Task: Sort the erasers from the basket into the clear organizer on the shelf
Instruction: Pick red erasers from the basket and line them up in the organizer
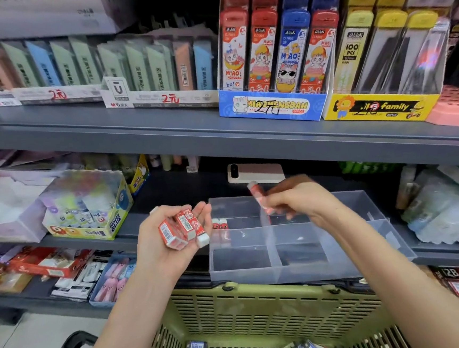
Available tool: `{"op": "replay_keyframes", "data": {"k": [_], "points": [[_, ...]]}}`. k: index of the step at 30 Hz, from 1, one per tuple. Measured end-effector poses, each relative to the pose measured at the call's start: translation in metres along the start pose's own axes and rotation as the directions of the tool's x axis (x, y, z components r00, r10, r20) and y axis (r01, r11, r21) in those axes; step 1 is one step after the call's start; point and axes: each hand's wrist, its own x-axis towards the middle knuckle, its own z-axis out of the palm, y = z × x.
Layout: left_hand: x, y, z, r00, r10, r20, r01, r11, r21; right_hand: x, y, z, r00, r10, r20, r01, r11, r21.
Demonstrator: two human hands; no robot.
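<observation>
My right hand (295,205) pinches an eraser (258,196) above the organizer (259,275), two filed; my left hand (170,242) grips several erasers (183,230); the basket (263,315) holds many.

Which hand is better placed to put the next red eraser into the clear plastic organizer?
Right. The right hand pinches one red-sleeved eraser above the clear plastic organizer; the left hand holds several red erasers beside it.
</observation>
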Motion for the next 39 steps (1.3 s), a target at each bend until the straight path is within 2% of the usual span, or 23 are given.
{"op": "replay_keyframes", "data": {"k": [3, 6, 9, 11, 14, 20, 22, 24, 26, 27, 29, 30, 34, 39], "points": [[0.001, -0.001, 0.002, 1.000, -0.012, 0.020, 0.011, 0.998, 0.055, 0.005, 0.012, -0.023, 0.994, 0.101, -0.042, -0.107, 0.978, -0.177], [0.002, -0.006, 0.008, 0.999, -0.032, 0.043, 0.028, 0.996, 0.082, 0.017, 0.021, -0.028, 0.972, 0.212, -0.102, -0.235, 0.851, -0.470], [0.004, -0.013, 0.011, 0.997, -0.049, 0.058, 0.043, 0.994, 0.101, 0.034, 0.027, -0.023, 0.957, 0.271, -0.104, -0.273, 0.719, -0.639], [0.005, -0.016, 0.010, 0.996, -0.061, 0.059, 0.054, 0.992, 0.114, 0.042, 0.033, -0.018, 0.958, 0.247, -0.146, -0.277, 0.668, -0.691], [0.006, -0.020, 0.011, 0.996, -0.074, 0.048, 0.068, 0.990, 0.124, 0.050, 0.044, -0.011, 0.961, 0.233, -0.152, -0.273, 0.689, -0.671], [0.007, -0.027, 0.017, 0.992, -0.111, 0.063, 0.105, 0.990, 0.094, 0.053, 0.057, -0.003, 0.974, 0.219, -0.050, -0.196, 0.719, -0.666], [0.007, -0.029, 0.021, 0.989, -0.128, 0.073, 0.123, 0.990, 0.071, 0.047, 0.051, -0.004, 0.977, 0.209, -0.047, -0.183, 0.696, -0.694], [0.007, -0.031, 0.022, 0.985, -0.144, 0.097, 0.142, 0.989, 0.029, 0.035, 0.042, -0.004, 0.989, 0.099, -0.111, -0.148, 0.691, -0.707], [0.008, -0.033, 0.022, 0.983, -0.146, 0.114, 0.148, 0.989, -0.006, 0.016, 0.031, 0.002, 0.976, -0.120, -0.184, -0.011, 0.810, -0.587], [0.009, -0.034, 0.022, 0.982, -0.143, 0.121, 0.145, 0.989, -0.008, 0.003, 0.023, 0.008, 0.961, -0.207, -0.185, 0.105, 0.887, -0.449], [0.009, -0.037, 0.024, 0.983, -0.133, 0.129, 0.131, 0.991, 0.022, -0.021, 0.004, 0.025, 0.957, -0.272, -0.098, 0.260, 0.958, -0.123], [0.008, -0.038, 0.026, 0.982, -0.132, 0.136, 0.129, 0.991, 0.035, -0.029, -0.003, 0.032, 0.960, -0.276, -0.046, 0.273, 0.960, -0.065], [0.004, -0.044, 0.029, 0.977, -0.141, 0.160, 0.139, 0.990, 0.023, -0.048, -0.013, 0.047, 0.960, -0.280, 0.009, 0.279, 0.951, -0.130], [0.004, -0.045, 0.033, 0.989, -0.091, 0.120, 0.086, 0.995, 0.043, -0.058, 0.002, 0.050, 0.916, -0.398, 0.055, 0.400, 0.892, -0.212]]}}
